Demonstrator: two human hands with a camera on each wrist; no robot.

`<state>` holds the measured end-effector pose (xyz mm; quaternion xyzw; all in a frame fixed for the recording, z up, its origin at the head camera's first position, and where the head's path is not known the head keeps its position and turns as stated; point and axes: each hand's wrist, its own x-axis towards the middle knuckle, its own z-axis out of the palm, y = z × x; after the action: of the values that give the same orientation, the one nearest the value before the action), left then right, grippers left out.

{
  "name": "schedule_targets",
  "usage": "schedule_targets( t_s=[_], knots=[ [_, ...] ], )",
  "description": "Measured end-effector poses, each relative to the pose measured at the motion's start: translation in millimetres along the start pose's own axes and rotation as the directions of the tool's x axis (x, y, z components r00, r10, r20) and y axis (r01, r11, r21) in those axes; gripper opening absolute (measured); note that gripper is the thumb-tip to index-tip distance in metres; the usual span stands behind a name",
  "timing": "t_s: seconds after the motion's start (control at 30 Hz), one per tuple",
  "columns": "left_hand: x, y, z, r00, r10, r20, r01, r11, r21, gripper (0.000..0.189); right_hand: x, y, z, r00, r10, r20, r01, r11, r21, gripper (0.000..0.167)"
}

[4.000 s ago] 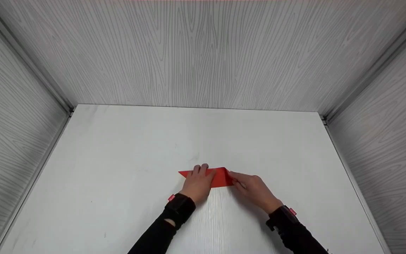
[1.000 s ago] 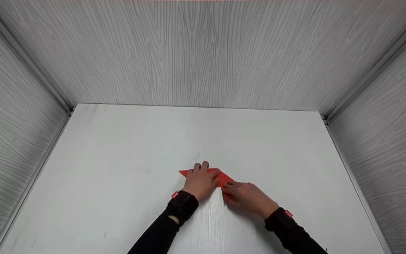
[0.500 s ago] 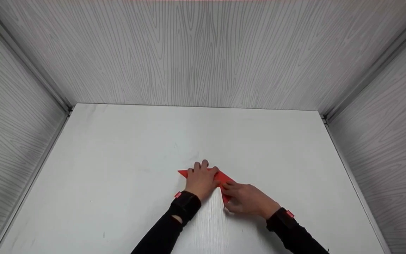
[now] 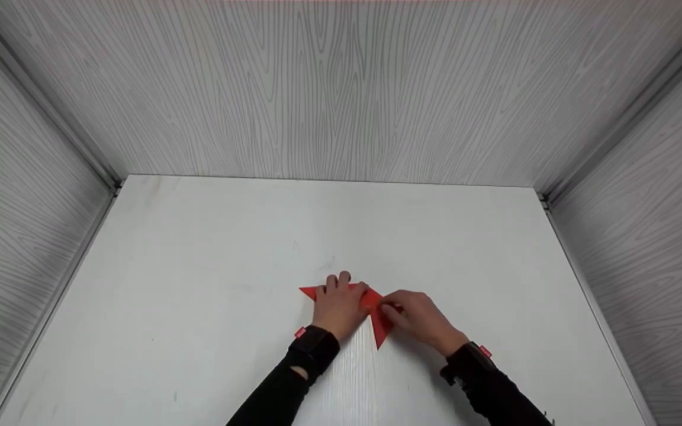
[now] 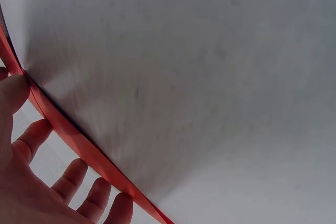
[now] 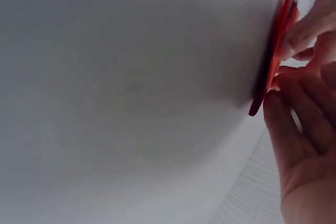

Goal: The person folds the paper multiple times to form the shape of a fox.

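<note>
A folded piece of red paper lies on the white table, with one pointed end at the left and a flap angled down toward the person at the right. My left hand rests over its left part, fingers spread, fingertips pressing on it. At the right fold, my right hand pinches the paper's edge between thumb and fingers. In the left wrist view the red paper shows as a thin strip under the left fingertips. The right wrist view has the paper nearly edge-on beside the right fingers; their exact contact is partly hidden.
The white tabletop spreads around the hands. Grey wood-grain panels stand at the back, the left and the right.
The paper's right end has been folded down into a pointed flap. My right hand has just lifted from the flap's lower tip to the fold's upper edge; my left hand stays almost in place.
</note>
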<state>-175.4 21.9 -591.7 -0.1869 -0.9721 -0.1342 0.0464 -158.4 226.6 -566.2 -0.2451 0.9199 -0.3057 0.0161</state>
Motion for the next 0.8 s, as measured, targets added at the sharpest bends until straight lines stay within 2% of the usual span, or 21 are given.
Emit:
schedule_targets(
  t_s=[0.13,0.27,0.37,0.6,0.8],
  knots=[
    [-0.2,0.3,-0.5,1.0,-0.005,-0.001,0.005,1.0,-0.01,0.038,14.8,-3,0,0.981,0.173,-0.082,-0.173,0.985,0.007,0.012],
    [-0.2,0.5,-0.7,1.0,-0.011,0.014,0.011,1.0,-0.004,0.038,30.4,-3,2,0.951,0.298,-0.082,-0.297,0.955,0.022,0.006],
    [-0.3,0.5,-0.4,1.0,-0.012,0.014,0.012,1.0,0.0,0.036,39.5,-3,4,0.941,0.329,-0.075,-0.329,0.944,0.021,0.006],
    [-1.0,0.7,-1.4,1.0,-0.007,0.009,0.007,1.0,-0.005,0.034,52.8,-3,7,0.938,0.341,-0.061,-0.343,0.939,-0.032,0.011],
    [-1.3,-0.1,-2.5,1.0,-0.003,-0.007,0.003,1.0,0.0,0.032,59.9,-4,7,0.927,0.373,-0.037,-0.374,0.927,-0.029,0.016]
  ],
)
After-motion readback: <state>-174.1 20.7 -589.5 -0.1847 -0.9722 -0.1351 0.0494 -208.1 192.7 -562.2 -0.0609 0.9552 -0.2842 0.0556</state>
